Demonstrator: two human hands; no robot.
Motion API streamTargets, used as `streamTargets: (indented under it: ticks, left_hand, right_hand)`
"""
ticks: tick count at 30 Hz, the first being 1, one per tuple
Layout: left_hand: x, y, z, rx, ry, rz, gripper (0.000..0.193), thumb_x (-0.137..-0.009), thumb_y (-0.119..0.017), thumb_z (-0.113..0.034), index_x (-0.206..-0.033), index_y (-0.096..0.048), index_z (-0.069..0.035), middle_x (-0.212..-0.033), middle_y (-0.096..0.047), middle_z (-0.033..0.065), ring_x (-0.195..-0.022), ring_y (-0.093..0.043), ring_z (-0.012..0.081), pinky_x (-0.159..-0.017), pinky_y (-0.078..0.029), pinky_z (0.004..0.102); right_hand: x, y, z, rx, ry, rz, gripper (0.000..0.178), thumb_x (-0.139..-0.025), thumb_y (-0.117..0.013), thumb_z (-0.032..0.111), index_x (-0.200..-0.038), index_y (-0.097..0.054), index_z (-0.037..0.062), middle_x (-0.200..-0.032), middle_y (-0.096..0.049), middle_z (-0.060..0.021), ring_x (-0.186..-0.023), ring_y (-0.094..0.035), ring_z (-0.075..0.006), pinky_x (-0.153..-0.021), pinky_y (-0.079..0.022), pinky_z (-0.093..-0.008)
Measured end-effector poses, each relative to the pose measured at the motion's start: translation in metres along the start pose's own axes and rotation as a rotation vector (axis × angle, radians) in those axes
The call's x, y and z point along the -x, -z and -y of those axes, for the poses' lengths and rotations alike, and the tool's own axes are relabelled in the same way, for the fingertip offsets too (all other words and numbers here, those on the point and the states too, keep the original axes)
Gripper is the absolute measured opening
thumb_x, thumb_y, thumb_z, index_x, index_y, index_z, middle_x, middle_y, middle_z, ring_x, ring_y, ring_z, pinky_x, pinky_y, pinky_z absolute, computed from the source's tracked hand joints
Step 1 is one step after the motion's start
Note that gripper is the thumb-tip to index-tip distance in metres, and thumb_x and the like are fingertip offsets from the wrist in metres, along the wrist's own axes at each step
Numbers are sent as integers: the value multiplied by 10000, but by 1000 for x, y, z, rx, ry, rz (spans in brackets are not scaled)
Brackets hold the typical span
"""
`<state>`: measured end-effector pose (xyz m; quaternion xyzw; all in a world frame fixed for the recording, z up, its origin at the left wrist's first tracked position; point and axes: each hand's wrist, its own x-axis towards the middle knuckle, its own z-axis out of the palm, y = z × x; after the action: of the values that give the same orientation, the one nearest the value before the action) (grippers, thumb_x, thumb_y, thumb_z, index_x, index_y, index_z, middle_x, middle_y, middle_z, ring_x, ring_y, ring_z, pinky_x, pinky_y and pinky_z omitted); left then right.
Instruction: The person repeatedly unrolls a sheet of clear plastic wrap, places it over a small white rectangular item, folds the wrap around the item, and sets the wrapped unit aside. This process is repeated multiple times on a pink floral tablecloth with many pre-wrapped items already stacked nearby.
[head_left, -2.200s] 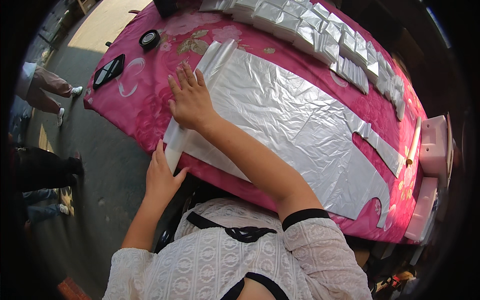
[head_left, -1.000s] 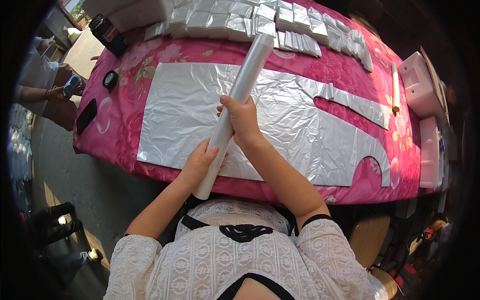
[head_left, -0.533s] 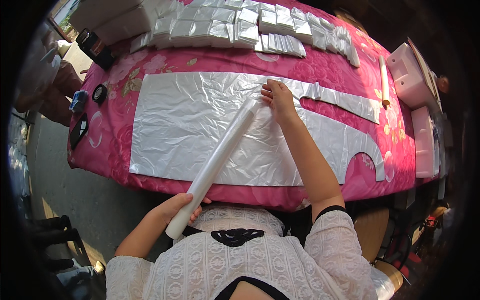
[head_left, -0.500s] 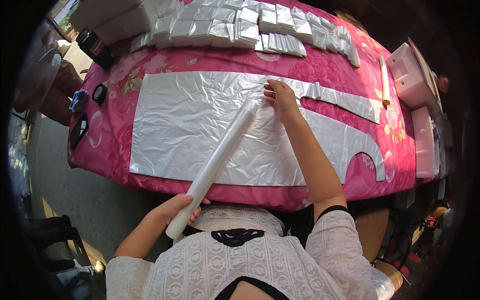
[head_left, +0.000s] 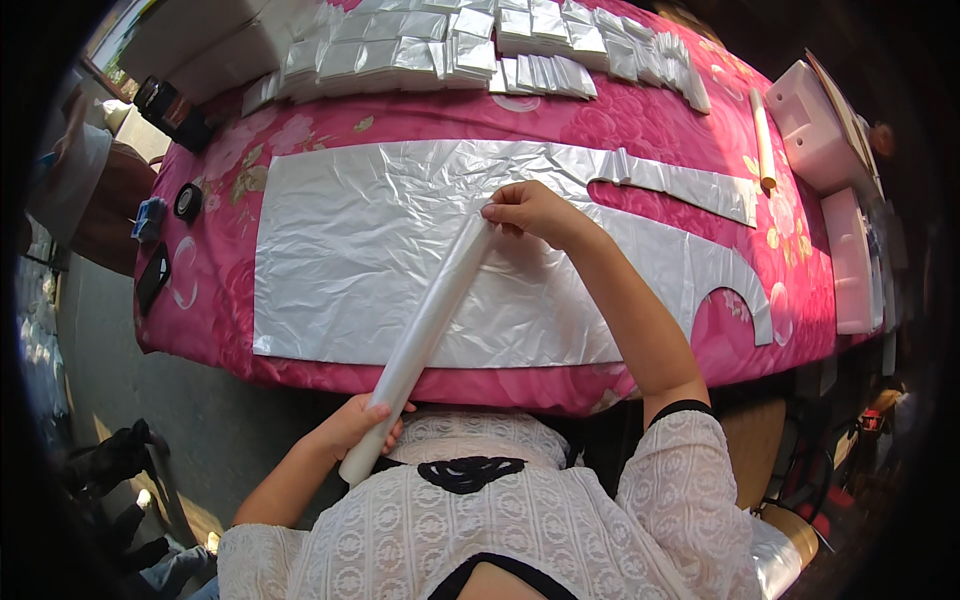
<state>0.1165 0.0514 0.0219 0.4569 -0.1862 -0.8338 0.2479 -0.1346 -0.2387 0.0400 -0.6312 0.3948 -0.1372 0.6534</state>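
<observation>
A long white roll (head_left: 425, 335), seemingly wrapped in clear plastic film, slants from my waist up over the table. My left hand (head_left: 362, 424) is wrapped round it near its lower end. At its far end the fingers of my right hand (head_left: 530, 212) pinch the roll's tip or the film on it; which of the two I cannot tell. Beneath lies a flat, crinkled, silvery-white plastic sheet (head_left: 330, 250), apron-like in shape, with curved cut-outs and strap-like strips at its right side.
The table has a pink flowered cloth (head_left: 240, 345). Stacks of folded white plastic packets (head_left: 400, 60) line its far side. A dark bottle (head_left: 172, 112), black tape roll (head_left: 187, 202), blue object (head_left: 149, 219) and phone (head_left: 153, 277) sit left. A yellowish tube (head_left: 763, 140) and white foam boxes (head_left: 820, 130) stand right.
My right hand has come down and left onto the roll's far end, its fingers now closed there. My left hand keeps its grip. The whole view has shifted slightly.
</observation>
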Motion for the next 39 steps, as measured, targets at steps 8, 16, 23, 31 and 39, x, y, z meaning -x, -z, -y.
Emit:
streamTargets:
  ticks: [8,16,23,31,39]
  left_hand:
    - [15,19,8,-80,55,53,561,-774,-665,-430,-1100,-525,6,-808,-607,70,-680,-585,129,-628,-501,254]
    - [59,67,1,-208,267,198,510,-744,-734,-248,-1132,-528,11,-987,-622,92,-910,-602,155,-842,-471,292]
    - [-10,-25,-131,-1244,-172,9,447,-673,-764,-260,-1025,-608,-32,-888,-649,123,-827,-621,205,-749,-466,301]
    - [-100,-72,-141,-1675,-1351,-189,399,-706,-708,-190,-1038,-568,-17,-980,-578,104,-886,-571,276,-813,-468,390]
    - [-111,-62,-94,-1972,-919,82,853,-751,-522,-567,-1258,-378,104,-1358,-332,246,-1298,-275,355,-1088,-167,457]
  right_hand:
    - [13,68,-30,2,79,-480,162,-835,-611,149,-835,-636,-12,-669,-574,0,-588,-499,-69,-531,-408,-227]
    - [49,177,-66,-1,116,-722,181,-852,-594,151,-902,-638,-17,-724,-590,-9,-620,-516,-70,-577,-450,-216]
    - [25,130,-41,56,156,-531,169,-866,-599,157,-910,-628,-4,-718,-571,12,-615,-496,-54,-560,-421,-206]
    - [-7,103,-22,161,141,-412,174,-832,-603,159,-848,-643,-10,-676,-582,-16,-598,-512,-85,-554,-422,-244]
    - [-9,102,-14,187,51,-372,191,-830,-595,150,-877,-630,-32,-672,-577,-26,-595,-512,-88,-551,-420,-247]
